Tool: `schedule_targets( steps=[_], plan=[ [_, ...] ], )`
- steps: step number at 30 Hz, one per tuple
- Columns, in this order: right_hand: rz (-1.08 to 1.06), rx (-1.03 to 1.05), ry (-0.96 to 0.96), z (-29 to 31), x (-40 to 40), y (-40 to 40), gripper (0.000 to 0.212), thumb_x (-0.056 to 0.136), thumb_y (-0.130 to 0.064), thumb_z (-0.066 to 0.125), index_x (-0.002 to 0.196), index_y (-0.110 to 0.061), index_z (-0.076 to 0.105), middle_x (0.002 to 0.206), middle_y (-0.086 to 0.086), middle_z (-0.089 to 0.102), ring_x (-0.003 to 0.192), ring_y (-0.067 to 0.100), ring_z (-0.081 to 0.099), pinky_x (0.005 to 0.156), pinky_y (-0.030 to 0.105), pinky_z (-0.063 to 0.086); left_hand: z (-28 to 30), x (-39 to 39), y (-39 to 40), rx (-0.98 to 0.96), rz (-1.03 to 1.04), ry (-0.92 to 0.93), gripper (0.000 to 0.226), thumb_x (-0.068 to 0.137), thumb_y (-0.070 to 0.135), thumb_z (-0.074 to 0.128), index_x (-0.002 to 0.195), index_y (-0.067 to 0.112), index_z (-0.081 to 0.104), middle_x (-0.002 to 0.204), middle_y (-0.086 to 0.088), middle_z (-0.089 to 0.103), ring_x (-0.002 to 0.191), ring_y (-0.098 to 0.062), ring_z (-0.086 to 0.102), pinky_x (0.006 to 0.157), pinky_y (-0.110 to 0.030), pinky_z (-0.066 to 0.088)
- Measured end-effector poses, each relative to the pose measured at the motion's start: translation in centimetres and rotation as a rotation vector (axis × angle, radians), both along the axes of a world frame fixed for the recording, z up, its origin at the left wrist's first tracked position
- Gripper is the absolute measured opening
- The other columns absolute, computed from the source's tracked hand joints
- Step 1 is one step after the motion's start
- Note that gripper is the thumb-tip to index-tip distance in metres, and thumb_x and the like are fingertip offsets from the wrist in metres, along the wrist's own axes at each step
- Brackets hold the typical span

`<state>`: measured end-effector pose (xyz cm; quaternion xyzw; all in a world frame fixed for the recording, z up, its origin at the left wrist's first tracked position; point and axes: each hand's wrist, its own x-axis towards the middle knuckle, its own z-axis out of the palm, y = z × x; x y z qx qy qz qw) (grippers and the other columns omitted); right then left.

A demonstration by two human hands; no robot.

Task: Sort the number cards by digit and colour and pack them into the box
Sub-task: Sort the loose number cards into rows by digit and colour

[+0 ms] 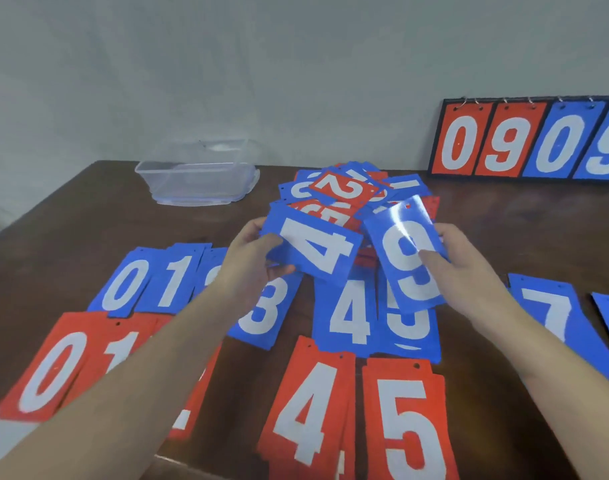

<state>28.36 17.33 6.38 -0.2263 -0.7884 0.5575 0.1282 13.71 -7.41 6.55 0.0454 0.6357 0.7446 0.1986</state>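
My left hand grips a blue 4 card by its left edge, above the table. My right hand pinches a blue 9 card at its right side, thumb on the face. Behind both lies a mixed heap of red and blue cards. Sorted rows lie in front: blue 0, blue 1, blue 3, blue 4, blue 5, blue 7; red 0, red 4, red 5. The clear plastic box stands at the back left.
A flip scoreboard showing 0 9 0 9 leans against the wall at the back right. The dark wooden table ends at the left and near edges. My forearms cover parts of the red 1 and blue 2 piles.
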Motion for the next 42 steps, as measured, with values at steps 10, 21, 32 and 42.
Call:
schedule_targets(
  steps=[10,21,32,42],
  plan=[
    [0.135,-0.047,-0.030,-1.1,-1.5,-6.2,0.020,0.101,-0.019,0.059,0.106,-0.036,0.050,0.108,-0.015,0.067,0.075,-0.004,0.070,0.057,0.017,0.055,-1.2,1.9,-7.9,0.112,0.147,-0.113,0.026,0.096,0.009,0.064,0.078,0.021,0.049,0.103,-0.005,0.074,0.113,-0.030,0.069,0.100,-0.046,0.049],
    [-0.008,-0.060,-0.010,-1.5,2.1,-5.3,0.036,0.097,-0.018,0.065,0.123,-0.032,0.045,0.105,-0.017,0.064,0.076,0.001,0.071,0.055,0.017,0.054,-1.4,3.3,-4.4,-0.267,0.123,0.058,0.015,0.094,0.026,0.070,0.104,0.029,0.059,0.099,0.006,0.076,0.091,-0.013,0.075,0.077,-0.041,0.061],
    [-0.143,0.019,-0.036,-1.5,6.6,-1.6,0.042,0.097,-0.022,0.067,0.124,-0.041,0.042,0.105,-0.029,0.057,0.086,-0.003,0.063,0.050,0.009,0.048,-1.5,3.8,5.2,-0.519,-0.178,0.381,0.021,0.098,0.017,0.065,0.112,0.022,0.050,0.083,0.006,0.065,0.053,0.000,0.062,0.045,-0.014,0.043],
    [-0.224,-0.051,-0.046,-0.9,9.4,1.7,0.052,0.095,-0.005,0.059,0.129,-0.041,0.045,0.115,-0.009,0.070,0.098,0.013,0.071,0.065,0.031,0.058,-2.9,3.6,6.5,-1.169,-0.239,0.993,0.058,0.087,0.029,0.073,0.140,0.029,0.049,0.152,-0.002,0.035,0.139,-0.029,0.033,0.111,-0.050,0.032]
  ],
)
